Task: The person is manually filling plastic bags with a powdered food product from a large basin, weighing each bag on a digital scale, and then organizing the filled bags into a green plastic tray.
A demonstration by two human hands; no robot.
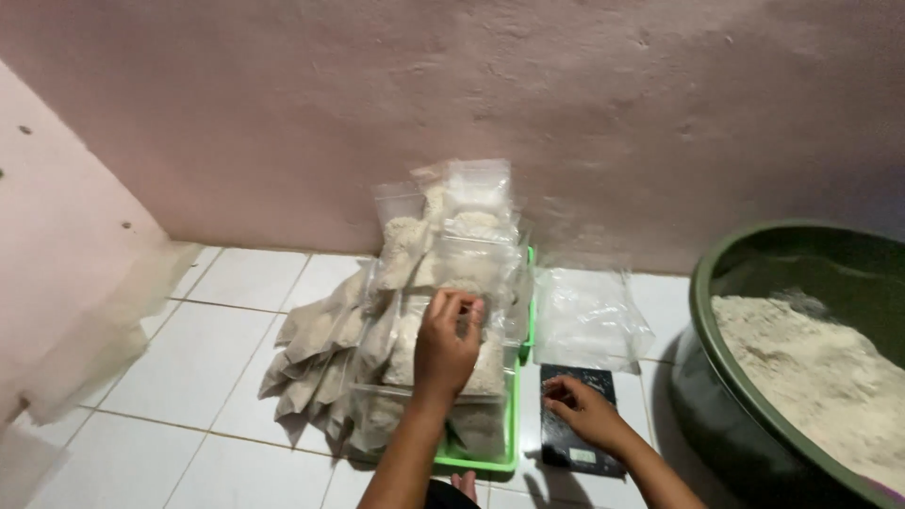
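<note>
My left hand (446, 344) reaches over a heap of clear plastic bags of pale powder (443, 254) and pinches the top of one bag in the pile. The bags are stacked in and around a green tray (514, 424) against the pink wall. My right hand (583, 410) rests on a small black digital scale (577, 432) on the white tiled floor, fingers curled and holding nothing I can make out.
A large dark green basin (716, 311) full of pale powder (820, 377) stands at the right. A stack of empty clear bags (589, 316) lies behind the scale. More filled bags (316, 363) spill left of the tray. A toe shows at the bottom edge.
</note>
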